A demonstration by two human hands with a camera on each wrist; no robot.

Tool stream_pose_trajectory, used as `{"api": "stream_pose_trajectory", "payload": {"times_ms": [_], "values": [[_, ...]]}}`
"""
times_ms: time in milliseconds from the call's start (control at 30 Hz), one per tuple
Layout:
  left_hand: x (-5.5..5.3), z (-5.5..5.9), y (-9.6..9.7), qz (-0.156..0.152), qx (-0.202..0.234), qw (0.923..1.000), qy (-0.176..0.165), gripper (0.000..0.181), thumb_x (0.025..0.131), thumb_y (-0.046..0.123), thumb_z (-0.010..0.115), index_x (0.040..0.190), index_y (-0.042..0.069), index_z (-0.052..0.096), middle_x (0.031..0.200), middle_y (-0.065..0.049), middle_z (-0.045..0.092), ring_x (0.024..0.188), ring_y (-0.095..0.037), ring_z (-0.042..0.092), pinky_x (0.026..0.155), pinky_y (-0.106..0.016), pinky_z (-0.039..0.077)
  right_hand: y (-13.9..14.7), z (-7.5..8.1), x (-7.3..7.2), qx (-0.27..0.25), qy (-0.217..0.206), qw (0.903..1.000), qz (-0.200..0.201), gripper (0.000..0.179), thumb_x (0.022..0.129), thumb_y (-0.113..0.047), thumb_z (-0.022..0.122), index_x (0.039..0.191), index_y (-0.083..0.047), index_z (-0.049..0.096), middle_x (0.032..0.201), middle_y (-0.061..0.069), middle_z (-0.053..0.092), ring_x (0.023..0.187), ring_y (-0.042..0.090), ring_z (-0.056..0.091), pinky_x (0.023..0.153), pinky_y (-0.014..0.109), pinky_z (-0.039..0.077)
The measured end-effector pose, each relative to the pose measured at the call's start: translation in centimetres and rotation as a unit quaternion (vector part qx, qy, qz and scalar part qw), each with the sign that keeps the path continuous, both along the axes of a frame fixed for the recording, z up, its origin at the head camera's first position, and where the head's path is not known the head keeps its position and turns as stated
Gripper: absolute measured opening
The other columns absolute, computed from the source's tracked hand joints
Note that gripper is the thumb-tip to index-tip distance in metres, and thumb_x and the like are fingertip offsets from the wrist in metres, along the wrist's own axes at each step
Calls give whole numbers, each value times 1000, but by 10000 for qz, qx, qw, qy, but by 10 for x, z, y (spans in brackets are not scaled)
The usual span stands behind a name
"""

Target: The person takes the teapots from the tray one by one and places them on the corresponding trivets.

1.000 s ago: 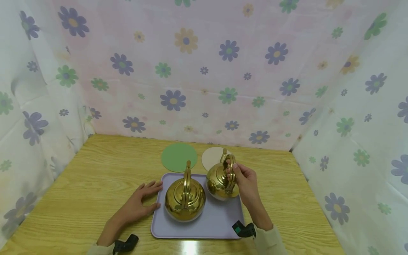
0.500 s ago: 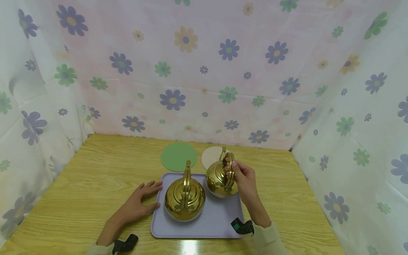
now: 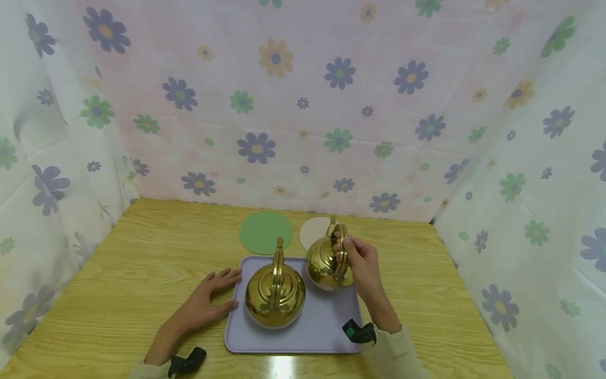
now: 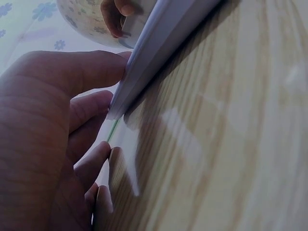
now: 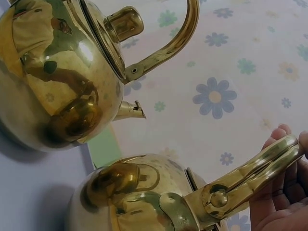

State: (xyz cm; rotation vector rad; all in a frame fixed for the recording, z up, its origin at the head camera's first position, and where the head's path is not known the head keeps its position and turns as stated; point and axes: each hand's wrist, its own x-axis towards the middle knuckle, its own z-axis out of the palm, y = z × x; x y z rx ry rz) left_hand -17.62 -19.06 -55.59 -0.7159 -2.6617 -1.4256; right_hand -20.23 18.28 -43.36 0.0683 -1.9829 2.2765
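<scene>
Two shiny gold kettles show in the head view. The larger kettle [image 3: 274, 302] stands on the lilac tray [image 3: 324, 331], left of the middle, its spout pointing to the back. My right hand [image 3: 366, 271] grips the handle of the smaller kettle [image 3: 321, 266], which is tilted over the tray's back right part. Fingers curl round that handle [image 5: 255, 175] in the right wrist view. At the tray's left edge, my left hand [image 3: 203, 302] lies with its fingers spread. Its thumb and a finger touch the tray rim [image 4: 144, 53] in the left wrist view.
Behind the tray lie a green disc [image 3: 265, 231] and a beige disc [image 3: 311, 230], the latter partly hidden by the smaller kettle. The wooden table [image 3: 165, 247] ends at a flower-patterned curtain [image 3: 303, 126], with more curtain on both sides.
The smaller kettle and my right hand have shifted slightly toward the back of the tray. My left hand and the larger kettle stay in place.
</scene>
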Motion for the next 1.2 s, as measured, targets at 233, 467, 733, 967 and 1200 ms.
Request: {"api": "stream_pose_trajectory", "payload": {"times_ms": [233, 467, 733, 967, 1200], "values": [[0, -1, -1, 12, -49, 10000, -74, 60, 88, 26, 81, 141, 9, 61, 153, -8, 53, 147, -45, 35, 118, -7, -1, -2, 0, -2, -27, 23, 10000, 36, 39, 107, -13, 53, 128, 19, 59, 103, 0, 76, 78, 6, 66, 69, 19, 57], [0, -1, 0, 21, -29, 10000, -65, 59, 88, 26, 80, 141, 9, 61, 152, -7, 53, 147, -45, 34, 118, -7, -1, -4, 0, -5, -13, -3, 10000, -57, 38, 107, -14, 53, 127, 17, 61, 108, 1, 76, 78, 6, 66, 68, 18, 56], [1, -1, 1, 39, 3, 10000, 18, 59, 88, 25, 81, 141, 9, 62, 152, -8, 54, 146, -44, 36, 119, -7, 0, -4, 2, -9, 127, -72, 9998, -118, 35, 107, -12, 53, 127, 14, 63, 109, 2, 76, 76, 6, 67, 66, 19, 55], [1, 0, 2, 50, -11, 10000, 37, 59, 88, 24, 80, 141, 8, 61, 152, -9, 53, 146, -45, 36, 119, -8, 0, -6, 4, -12, 183, -81, 9997, -113, 36, 107, -12, 53, 127, 15, 63, 92, -3, 75, 74, 6, 66, 66, 19, 55], [3, 2, 3, 48, -3, 9999, 133, 57, 88, 23, 80, 140, 8, 62, 151, -10, 55, 144, -47, 37, 119, -8, 1, -6, 4, -14, 203, -129, 9997, -88, 35, 107, -12, 53, 127, 15, 62, 85, -2, 72, 78, 6, 66, 67, 18, 56]]}}
